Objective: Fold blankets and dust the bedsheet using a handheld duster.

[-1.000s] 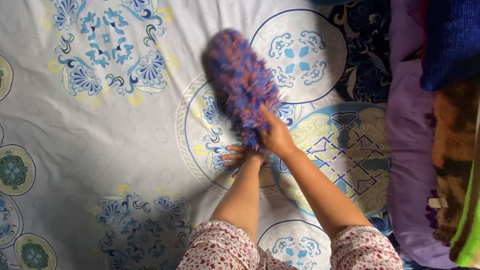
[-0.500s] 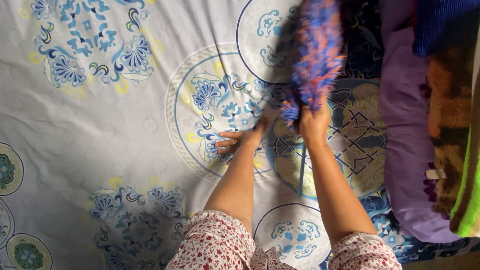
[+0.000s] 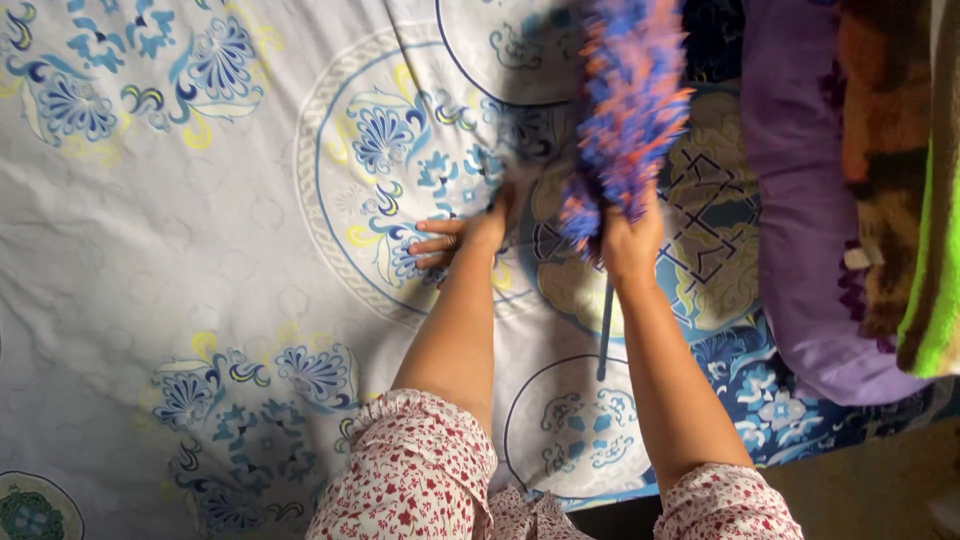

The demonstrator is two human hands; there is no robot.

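Note:
My right hand (image 3: 630,243) grips a fluffy blue and orange duster (image 3: 628,110) at the base of its head. The thin dark handle (image 3: 605,330) runs down below the hand, along my forearm. The duster's head lies over the patterned bedsheet (image 3: 180,250), pointing away from me. My left hand (image 3: 455,240) rests flat on the sheet just left of the duster, fingers spread to the left. Both arms wear short floral sleeves.
A purple pillow (image 3: 800,200) lies along the sheet's right side. Folded blankets (image 3: 905,180) in brown, orange and bright green are stacked beyond it. The bed's edge and a strip of floor (image 3: 870,490) show at the bottom right.
The duster swept from the middle of the sheet to the right, toward the pillow. My left hand stayed pressed on the sheet. The view shifted toward me and rightward.

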